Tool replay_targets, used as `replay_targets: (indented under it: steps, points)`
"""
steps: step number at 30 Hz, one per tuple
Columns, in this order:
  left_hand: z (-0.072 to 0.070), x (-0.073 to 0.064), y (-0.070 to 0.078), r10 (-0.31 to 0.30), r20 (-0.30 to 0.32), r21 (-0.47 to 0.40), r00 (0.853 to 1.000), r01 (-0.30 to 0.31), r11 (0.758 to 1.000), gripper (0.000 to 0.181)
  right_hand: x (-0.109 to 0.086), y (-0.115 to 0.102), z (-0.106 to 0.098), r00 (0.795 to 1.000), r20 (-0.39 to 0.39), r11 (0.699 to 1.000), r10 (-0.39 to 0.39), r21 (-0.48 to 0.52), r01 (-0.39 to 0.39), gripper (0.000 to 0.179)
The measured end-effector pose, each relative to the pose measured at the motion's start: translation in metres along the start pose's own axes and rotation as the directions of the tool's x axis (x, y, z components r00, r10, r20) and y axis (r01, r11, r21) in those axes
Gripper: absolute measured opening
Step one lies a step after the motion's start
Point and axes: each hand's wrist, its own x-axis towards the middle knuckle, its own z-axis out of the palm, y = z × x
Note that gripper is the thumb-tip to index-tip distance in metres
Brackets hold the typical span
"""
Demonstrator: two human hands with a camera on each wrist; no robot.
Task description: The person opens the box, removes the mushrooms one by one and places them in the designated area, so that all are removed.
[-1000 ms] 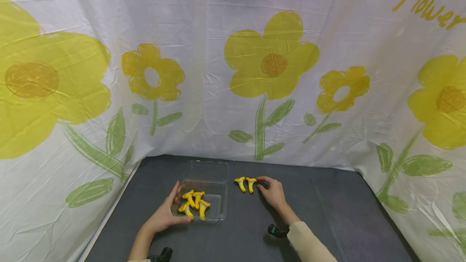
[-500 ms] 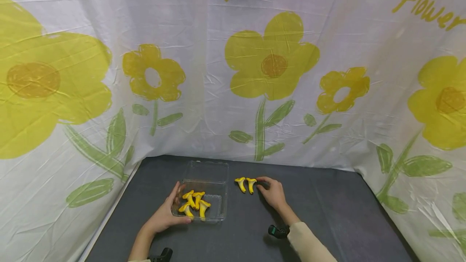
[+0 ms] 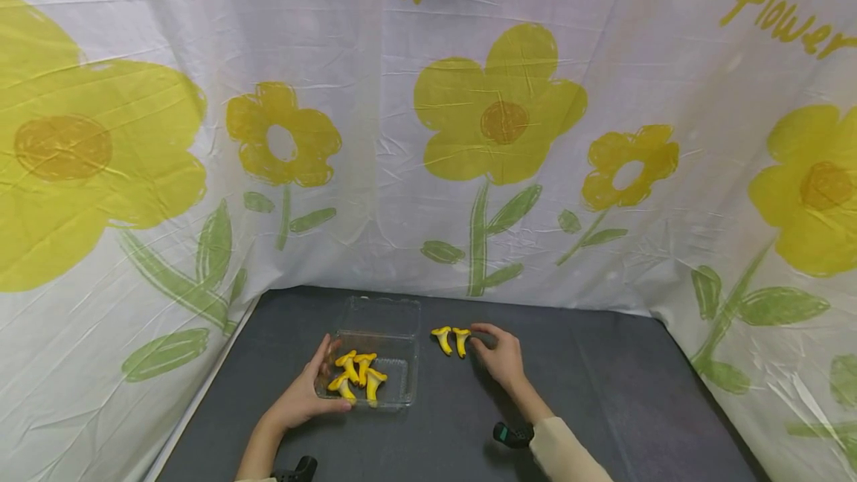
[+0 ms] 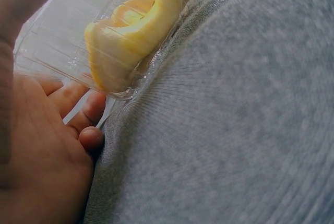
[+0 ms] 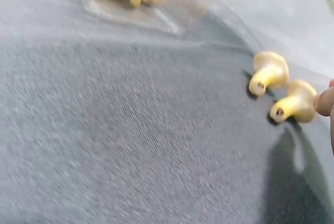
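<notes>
My left hand [image 3: 299, 397] holds a clear plastic clamshell container [image 3: 402, 402] at its left end, thumb along the front and fingers at the left side. Several yellow chanterelle mushrooms [image 3: 374, 385] lie inside it, one chanterelle [image 4: 117, 51] showing through the wall in the left wrist view. Two more chanterelles [image 3: 442, 339] lie side by side on the dark cloth, right of the container. Beside the right-hand chanterelle [image 3: 461, 342] is my right hand [image 3: 502, 357], index finger and thumb apart, a fingertip [image 5: 324, 102] right at its cap. Nothing is gripped in that hand.
The container's lid [image 3: 384, 314] stands folded back, away from me. A dark grey cloth [image 3: 602, 385] covers the table. White curtain [image 3: 375, 229] with printed flowers encloses the back and sides.
My right hand shifts very slightly and its wrist drops a little; the chanterelle at its fingertips moves barely left. The left hand and the container stay as they were.
</notes>
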Motion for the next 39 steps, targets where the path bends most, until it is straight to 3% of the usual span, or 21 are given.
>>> replay_targets:
  steps: [9, 16, 26, 32, 39]
  points:
    - [0.000, 0.000, 0.000, -0.002, -0.001, 0.010, 1.000, 0.002, 1.000, 0.135, -0.005, -0.020, 0.005, 0.998, -0.038, 0.992, -0.047, 0.113, 0.051, 0.024]
    - [0.000, 0.000, 0.000, 0.003, -0.004, 0.008, 1.000, -0.003, 1.000, 0.135, -0.008, -0.040, 0.010, 0.999, 0.019, 0.982, -0.037, 0.188, 0.032, 0.026]
    - [0.002, -0.001, 0.002, 0.001, -0.011, 0.007, 1.000, -0.001, 1.000, 0.134, -0.010, -0.068, 0.027, 0.997, 0.047, 0.984, -0.061, 0.170, 0.052, 0.026]
    - [0.002, -0.002, 0.002, -0.001, -0.015, 0.017, 1.000, 0.001, 1.000, 0.134, -0.013, -0.079, 0.037, 0.990, 0.083, 0.973, -0.116, 0.211, 0.096, 0.029]
    - [0.001, -0.001, 0.003, -0.005, -0.034, 0.064, 0.999, 0.007, 0.998, 0.134, -0.010, -0.095, 0.047, 0.982, 0.065, 0.955, -0.175, 0.253, 0.154, 0.028]
